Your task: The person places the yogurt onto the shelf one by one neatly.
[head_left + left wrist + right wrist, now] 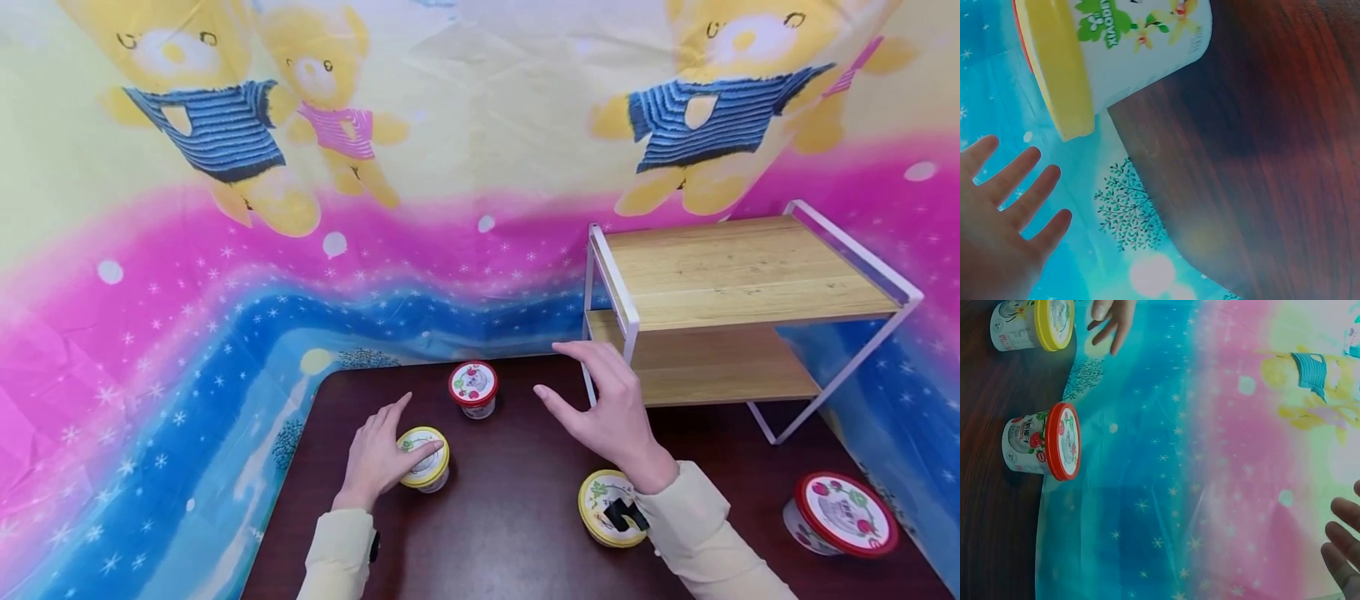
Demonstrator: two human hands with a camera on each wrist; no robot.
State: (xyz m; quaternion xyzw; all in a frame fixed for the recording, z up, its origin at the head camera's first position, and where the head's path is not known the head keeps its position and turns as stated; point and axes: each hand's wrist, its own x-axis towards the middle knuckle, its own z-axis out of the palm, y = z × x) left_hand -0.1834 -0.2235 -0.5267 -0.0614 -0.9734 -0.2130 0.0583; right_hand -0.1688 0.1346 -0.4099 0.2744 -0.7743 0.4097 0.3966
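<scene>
My left hand (377, 454) is held above the table beside a small tub with a yellow lid (433, 478). Its fingers are extended and the thumb overlaps the lid in the head view; in the left wrist view the fingers stand apart from the tub (1141, 56). My right hand (611, 408) is raised over the table, thumb and fingers spread, nothing between them. Beneath the right wrist sits a second yellow-lidded tub (597, 500), partly covered by the sleeve and wrist strap. A red-lidded tub (474, 383) stands near the back edge, between the hands.
A two-tier wooden shelf (750, 271) with a white metal frame stands at the back right. A larger-looking red-lidded tub (847, 517) is at the right side of the dark table (510, 533). A printed bear cloth (465, 242) hangs behind the table.
</scene>
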